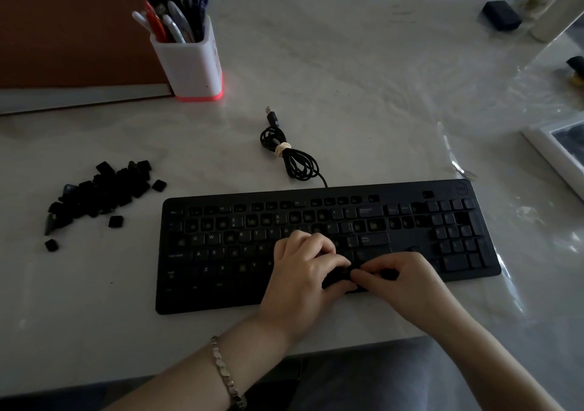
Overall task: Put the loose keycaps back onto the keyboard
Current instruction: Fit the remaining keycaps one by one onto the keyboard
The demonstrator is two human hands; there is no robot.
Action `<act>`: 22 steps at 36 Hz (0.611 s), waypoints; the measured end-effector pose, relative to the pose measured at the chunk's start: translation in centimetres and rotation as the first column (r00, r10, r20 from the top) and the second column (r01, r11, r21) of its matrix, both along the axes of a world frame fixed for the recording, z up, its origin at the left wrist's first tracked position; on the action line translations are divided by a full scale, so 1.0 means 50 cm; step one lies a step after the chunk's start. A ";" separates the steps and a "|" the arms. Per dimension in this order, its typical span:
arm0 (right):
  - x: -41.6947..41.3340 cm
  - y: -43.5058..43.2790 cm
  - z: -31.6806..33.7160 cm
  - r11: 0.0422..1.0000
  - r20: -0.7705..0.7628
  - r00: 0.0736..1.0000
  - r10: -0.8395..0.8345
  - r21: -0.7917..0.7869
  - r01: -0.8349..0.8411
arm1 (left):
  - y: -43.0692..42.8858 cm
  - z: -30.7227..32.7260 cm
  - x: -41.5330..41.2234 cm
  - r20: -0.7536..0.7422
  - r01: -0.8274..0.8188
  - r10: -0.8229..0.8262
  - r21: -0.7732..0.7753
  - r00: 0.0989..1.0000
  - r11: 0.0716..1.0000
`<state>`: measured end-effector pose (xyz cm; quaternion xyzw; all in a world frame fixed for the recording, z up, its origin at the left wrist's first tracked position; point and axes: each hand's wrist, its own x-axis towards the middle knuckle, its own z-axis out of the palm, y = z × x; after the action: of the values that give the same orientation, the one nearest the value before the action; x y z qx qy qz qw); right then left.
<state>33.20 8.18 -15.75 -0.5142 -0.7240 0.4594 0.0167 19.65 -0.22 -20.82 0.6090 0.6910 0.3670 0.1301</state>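
A black keyboard (221, 293) lies across the middle of the white table, with several key sockets bare. A pile of loose black keycaps (101, 192) sits on the table to its left. My left hand (303, 268) and my right hand (398, 281) meet over the lower middle rows. Together their fingertips pinch a long black keycap (336, 276) held against the keyboard. The keycap's ends are partly hidden by my fingers.
The keyboard's bundled cable with USB plug (287, 151) lies behind it. A white pen holder (189, 63) and a brown folder (69, 38) stand at the back left. A white frame (556, 154) is at the right edge, a dark box (501, 15) far right.
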 end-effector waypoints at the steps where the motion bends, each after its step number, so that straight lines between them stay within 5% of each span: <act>1: 0.002 0.003 0.003 1.000 0.006 1.000 0.006 -0.002 -0.006 | 0.003 0.003 0.002 -0.013 0.012 -0.012 0.004 1.000 1.000; 22: 0.011 0.030 0.003 1.000 0.165 0.986 -0.021 -0.013 0.023 | -0.020 -0.007 -0.019 -0.223 0.045 -0.048 -0.015 0.974 0.999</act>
<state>33.76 9.70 -15.60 -0.5586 -0.7137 0.4205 -0.0424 18.69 -1.22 -21.16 0.6617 0.6886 0.2896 0.0634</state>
